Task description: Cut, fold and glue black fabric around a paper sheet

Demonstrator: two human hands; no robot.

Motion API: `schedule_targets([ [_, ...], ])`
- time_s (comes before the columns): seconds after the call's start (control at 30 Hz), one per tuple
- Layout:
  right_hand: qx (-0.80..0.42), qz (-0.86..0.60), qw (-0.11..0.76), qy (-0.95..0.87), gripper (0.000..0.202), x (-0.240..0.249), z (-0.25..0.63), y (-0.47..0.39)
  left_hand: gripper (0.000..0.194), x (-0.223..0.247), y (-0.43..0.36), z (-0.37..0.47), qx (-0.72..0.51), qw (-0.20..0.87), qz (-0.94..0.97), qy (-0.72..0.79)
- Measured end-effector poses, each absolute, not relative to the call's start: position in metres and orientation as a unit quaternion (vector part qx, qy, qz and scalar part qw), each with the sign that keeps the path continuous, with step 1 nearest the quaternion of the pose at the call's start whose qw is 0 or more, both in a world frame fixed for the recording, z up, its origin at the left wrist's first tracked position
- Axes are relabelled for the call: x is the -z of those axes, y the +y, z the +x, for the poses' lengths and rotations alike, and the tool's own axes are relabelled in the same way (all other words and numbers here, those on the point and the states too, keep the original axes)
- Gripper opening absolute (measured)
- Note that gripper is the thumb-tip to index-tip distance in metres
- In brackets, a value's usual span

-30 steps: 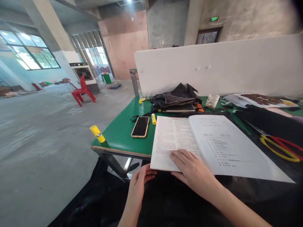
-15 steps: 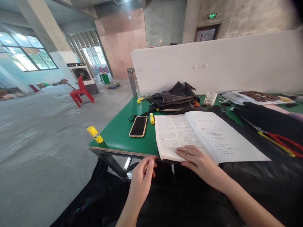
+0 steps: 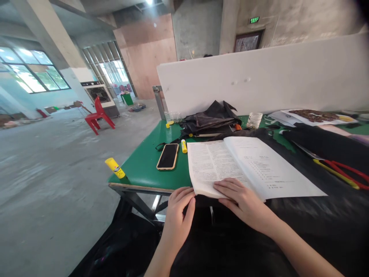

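Book from the right hand: the open book (image 3: 245,165) lies directly under the right hand (image 3: 241,198) and spreads forward and to both sides of it.
Book from the left hand: ahead and to the right, its near left corner right at the fingertips of the left hand (image 3: 179,206).
Nearer hand: the right, which rests on the left page (image 3: 211,161); the left hand is only at the corner and looks to be touching it.
Spine line: runs away from beside the right hand, leaning left toward the far end; the left page's long side runs the same general way.
Right hand: fingers laid out flat on the page near its lower edge, thumb apart from them and close to that edge.
Left hand: fingers together and slightly bent, thumb below them; I cannot tell whether it pinches the corner.
Left page: white, packed with small dark print in two columns, its block of pages showing thickness along the near edge.
Right page: the right page (image 3: 268,169) is paler, with sparse, centred lines of print, too small to read; its lower corner stretches out to the right of the right hand.
Under the book: black material (image 3: 305,211), on the green table (image 3: 144,165).
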State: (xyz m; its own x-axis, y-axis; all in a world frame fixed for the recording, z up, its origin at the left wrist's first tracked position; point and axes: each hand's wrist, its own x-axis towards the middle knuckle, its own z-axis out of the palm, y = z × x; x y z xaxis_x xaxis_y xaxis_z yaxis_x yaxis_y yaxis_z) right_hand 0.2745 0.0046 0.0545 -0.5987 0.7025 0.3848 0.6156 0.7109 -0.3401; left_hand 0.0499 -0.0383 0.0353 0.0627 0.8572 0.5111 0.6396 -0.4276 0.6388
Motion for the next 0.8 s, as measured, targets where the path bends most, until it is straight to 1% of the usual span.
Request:
schedule_targets([
  [0.1,-0.031,-0.376,0.261,-0.888,0.041,-0.054,0.266,0.003,0.026,-0.038,-0.036,0.056,-0.456,0.142,0.707,0.522],
  [0.23,0.034,-0.385,0.248,-0.889,0.05,-0.051,0.245,0.006,0.025,-0.043,-0.032,0.06,-0.456,0.121,0.711,0.522],
  [0.33,0.037,-0.394,0.238,-0.887,0.043,-0.047,0.233,0.009,0.023,-0.047,-0.023,0.056,-0.463,0.105,0.722,0.504],
  [0.4,0.03,-0.401,0.247,-0.882,0.042,-0.045,0.23,0.01,0.022,-0.05,-0.009,0.05,-0.45,0.087,0.738,0.495],
  [0.5,0.01,-0.422,0.303,-0.854,0.043,-0.042,0.234,0.008,0.019,-0.052,0.023,0.039,-0.418,0.031,0.757,0.501],
  [0.63,-0.093,-0.458,0.418,-0.779,0.042,-0.041,0.242,0.007,0.02,-0.049,0.075,0.033,-0.361,-0.049,0.789,0.496],
  [0.7,-0.141,-0.462,0.469,-0.74,0.04,-0.041,0.245,0.007,0.022,-0.046,0.098,0.036,-0.347,-0.058,0.799,0.488],
  [0.8,-0.178,-0.459,0.546,-0.678,0.032,-0.041,0.247,0.009,0.028,-0.04,0.128,0.045,-0.33,-0.058,0.81,0.481],
])
